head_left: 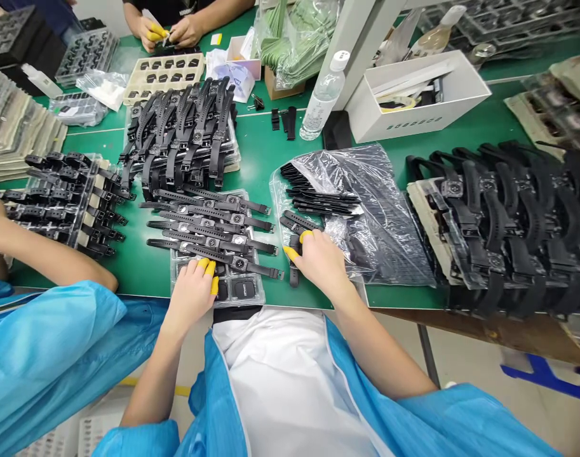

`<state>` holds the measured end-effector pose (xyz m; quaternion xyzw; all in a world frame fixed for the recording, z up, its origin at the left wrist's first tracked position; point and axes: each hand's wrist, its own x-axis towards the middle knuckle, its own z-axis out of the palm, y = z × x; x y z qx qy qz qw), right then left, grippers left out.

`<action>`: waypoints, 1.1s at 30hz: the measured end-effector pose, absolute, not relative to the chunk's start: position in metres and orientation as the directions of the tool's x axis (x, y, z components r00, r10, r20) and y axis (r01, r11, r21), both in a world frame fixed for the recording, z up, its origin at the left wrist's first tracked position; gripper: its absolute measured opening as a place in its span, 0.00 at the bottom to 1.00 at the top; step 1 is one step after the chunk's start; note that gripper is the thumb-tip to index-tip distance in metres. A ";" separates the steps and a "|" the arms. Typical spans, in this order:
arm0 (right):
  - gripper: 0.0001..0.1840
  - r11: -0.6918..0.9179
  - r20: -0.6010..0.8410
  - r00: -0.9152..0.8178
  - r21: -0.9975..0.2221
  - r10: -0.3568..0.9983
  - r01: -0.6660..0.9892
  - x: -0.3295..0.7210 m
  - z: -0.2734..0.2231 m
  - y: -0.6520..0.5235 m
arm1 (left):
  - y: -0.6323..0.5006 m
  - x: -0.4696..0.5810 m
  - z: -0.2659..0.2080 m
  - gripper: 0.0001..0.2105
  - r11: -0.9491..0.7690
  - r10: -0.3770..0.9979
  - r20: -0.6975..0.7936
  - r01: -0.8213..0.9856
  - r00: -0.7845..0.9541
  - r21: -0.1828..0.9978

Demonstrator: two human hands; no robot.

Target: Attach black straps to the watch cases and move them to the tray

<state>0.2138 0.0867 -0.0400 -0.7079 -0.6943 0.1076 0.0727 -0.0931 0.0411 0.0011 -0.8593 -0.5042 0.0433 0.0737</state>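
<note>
My left hand (193,293), with yellow finger cots, curls over the front of a clear plastic tray (258,287). Its fingertips close on a dark watch case (222,290), partly hidden beneath them. Next to it, another black watch case (244,289) sits in a front pocket without a strap. Several strapped smartwatches (239,263) lie across the tray's rear rows. Off the tray's right side, my right hand (324,261), also in yellow finger cots, pinches a black watch strap (294,263). More loose straps (296,221) lie by its fingertips.
A plastic bag (389,216) of black straps lies right of my right hand. Stacked trays of watches (185,133), (499,216) stand behind and right. A bottle (324,95) and a white box (418,101) stand farther back. A co-worker's arm (46,247) is at left, another's hands (170,32) opposite.
</note>
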 end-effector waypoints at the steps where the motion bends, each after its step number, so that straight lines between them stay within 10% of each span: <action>1: 0.13 -0.035 -0.051 0.021 -0.275 0.998 0.961 0.214 -0.043 0.089 | 0.042 -0.094 -0.001 0.13 -0.473 0.878 -0.001 0.867 0.479 -0.156; 6: 0.10 -0.147 -0.102 0.107 -0.567 0.989 0.811 0.228 -0.053 0.093 | 0.048 -0.093 -0.008 0.10 -0.417 0.907 0.007 0.900 0.421 -0.127; 11: 0.16 -0.111 -0.088 0.155 -0.983 0.984 0.147 0.238 -0.042 0.077 | 0.038 -0.100 0.000 0.07 -0.351 0.936 0.126 0.906 0.330 0.237; 18: 0.20 -0.330 -0.244 -0.316 -0.909 0.917 -0.255 0.186 -0.017 0.024 | 0.012 -0.076 -0.001 0.11 -0.071 0.988 -0.019 0.545 0.156 0.836; 27: 0.21 -0.562 -0.271 -0.662 -0.781 0.699 -0.273 0.148 -0.016 0.001 | 0.006 -0.044 -0.015 0.32 -0.439 0.847 0.190 0.449 0.497 0.778; 33: 0.20 -0.603 -0.321 -0.617 -0.729 0.719 -0.324 0.153 -0.016 0.009 | 0.008 -0.047 -0.012 0.26 -0.471 0.842 0.231 0.455 0.487 0.755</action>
